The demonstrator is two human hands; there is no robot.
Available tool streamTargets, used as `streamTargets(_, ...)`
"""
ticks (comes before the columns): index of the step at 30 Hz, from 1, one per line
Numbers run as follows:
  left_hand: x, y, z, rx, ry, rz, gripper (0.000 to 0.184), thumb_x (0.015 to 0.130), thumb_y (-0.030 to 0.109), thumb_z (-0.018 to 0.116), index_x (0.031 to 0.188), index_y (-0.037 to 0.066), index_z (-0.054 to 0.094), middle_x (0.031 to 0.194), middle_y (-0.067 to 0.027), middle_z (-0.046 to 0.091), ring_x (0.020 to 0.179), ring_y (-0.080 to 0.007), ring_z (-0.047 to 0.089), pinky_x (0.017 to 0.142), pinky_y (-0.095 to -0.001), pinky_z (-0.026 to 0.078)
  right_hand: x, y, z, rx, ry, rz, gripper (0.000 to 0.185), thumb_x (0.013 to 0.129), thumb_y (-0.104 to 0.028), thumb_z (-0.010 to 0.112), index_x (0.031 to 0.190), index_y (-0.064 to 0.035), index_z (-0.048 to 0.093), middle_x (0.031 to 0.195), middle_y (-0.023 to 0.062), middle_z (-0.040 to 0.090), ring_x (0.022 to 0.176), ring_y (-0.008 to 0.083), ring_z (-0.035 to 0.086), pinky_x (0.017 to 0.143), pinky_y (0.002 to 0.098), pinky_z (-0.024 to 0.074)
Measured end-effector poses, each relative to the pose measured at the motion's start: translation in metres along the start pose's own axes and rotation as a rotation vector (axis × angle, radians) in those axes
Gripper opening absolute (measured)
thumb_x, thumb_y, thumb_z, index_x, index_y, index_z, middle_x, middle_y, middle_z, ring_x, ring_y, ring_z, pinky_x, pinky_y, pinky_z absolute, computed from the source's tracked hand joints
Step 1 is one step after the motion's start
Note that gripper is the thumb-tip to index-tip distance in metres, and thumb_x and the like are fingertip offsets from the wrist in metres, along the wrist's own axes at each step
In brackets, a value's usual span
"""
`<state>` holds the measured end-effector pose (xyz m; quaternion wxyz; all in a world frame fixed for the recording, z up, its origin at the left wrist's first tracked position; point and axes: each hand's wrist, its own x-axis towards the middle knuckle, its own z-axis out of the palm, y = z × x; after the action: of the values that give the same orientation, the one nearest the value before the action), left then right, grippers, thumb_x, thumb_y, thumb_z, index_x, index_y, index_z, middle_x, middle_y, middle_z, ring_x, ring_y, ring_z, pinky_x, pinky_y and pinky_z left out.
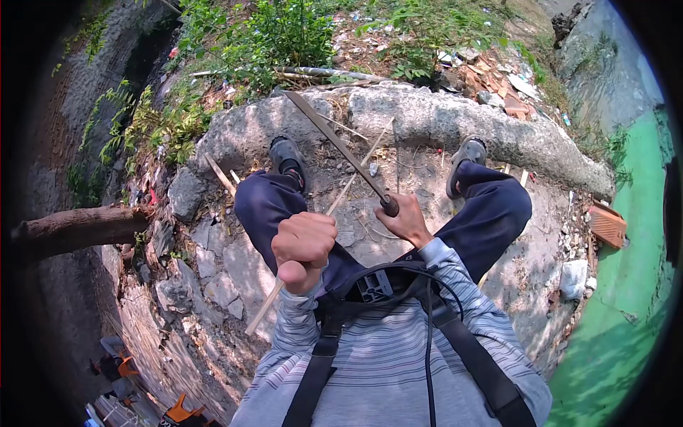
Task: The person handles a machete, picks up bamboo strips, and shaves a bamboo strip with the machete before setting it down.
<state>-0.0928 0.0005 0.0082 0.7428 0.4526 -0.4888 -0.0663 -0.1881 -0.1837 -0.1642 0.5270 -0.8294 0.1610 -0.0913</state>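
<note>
My left hand [304,245] is closed in a fist around a thin pale wooden stick [378,144], which runs slantwise between my knees. One end of the stick reaches toward the stone edge and the other comes out below my fist. In my right hand [407,222] is the dark handle of a machete [320,125], its long blade angled up and left. Blade and stick cross in view just beyond my hands; whether they touch I cannot tell.
Around my shoes lie other sticks [220,174] and chips. A rough stone kerb [434,121] curves in front, with plants [284,35] and rubble behind it. A tree trunk [78,231] juts in from the left. Green ground [605,299] and an orange-brown block [607,225] lie right.
</note>
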Motion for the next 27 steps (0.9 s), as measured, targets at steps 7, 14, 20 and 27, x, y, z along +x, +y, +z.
streamTargets(7, 0.003, -0.005, 0.009, 0.017, -0.033, 0.047, 0.078, 0.104, 0.066, 0.031, 0.048, 0.012, 0.021, 0.043, 0.0034, 0.020, 0.033, -0.0133, 0.017, 0.041, -0.0324, 0.011, 0.002, 0.010, 0.009, 0.080, -0.303, 0.015, 0.032, 0.080, -0.023, 0.075, 0.070, 0.0008, 0.056, 0.057, 0.0107, 0.050, 0.054, 0.0231, 0.047, 0.057, 0.0405, 0.0390)
streamTargets(14, 0.004, -0.009, 0.008, 0.030, 0.033, 0.037, 0.078, 0.105, 0.065, 0.031, 0.049, 0.012, 0.020, 0.043, 0.0036, 0.018, 0.033, -0.0132, 0.016, 0.042, -0.0324, 0.011, 0.002, -0.015, 0.002, 0.058, -0.178, 0.005, 0.027, 0.077, -0.021, 0.072, 0.071, 0.0014, 0.059, 0.057, 0.0148, 0.050, 0.052, 0.0286, 0.048, 0.057, 0.0427, 0.0394)
streamTargets(20, 0.003, -0.008, 0.016, 0.068, -0.017, 0.022, 0.078, 0.105, 0.065, 0.031, 0.049, 0.011, 0.021, 0.044, 0.0038, 0.017, 0.034, -0.0130, 0.015, 0.042, -0.0324, 0.011, 0.016, -0.005, 0.004, -0.014, -0.163, 0.003, 0.029, 0.075, -0.019, 0.072, 0.066, 0.0035, 0.057, 0.056, 0.0186, 0.050, 0.051, 0.0337, 0.048, 0.055, 0.0445, 0.0404)
streamTargets(27, 0.002, -0.009, 0.016, 0.027, -0.032, 0.011, 0.079, 0.104, 0.066, 0.033, 0.049, 0.011, 0.021, 0.044, 0.0035, 0.017, 0.034, -0.0137, 0.016, 0.042, -0.0330, 0.010, 0.017, -0.017, -0.002, 0.057, -0.196, -0.113, 0.030, 0.075, -0.019, 0.073, 0.063, 0.0034, 0.056, 0.054, 0.0186, 0.048, 0.050, 0.0319, 0.046, 0.055, 0.0447, 0.0394)
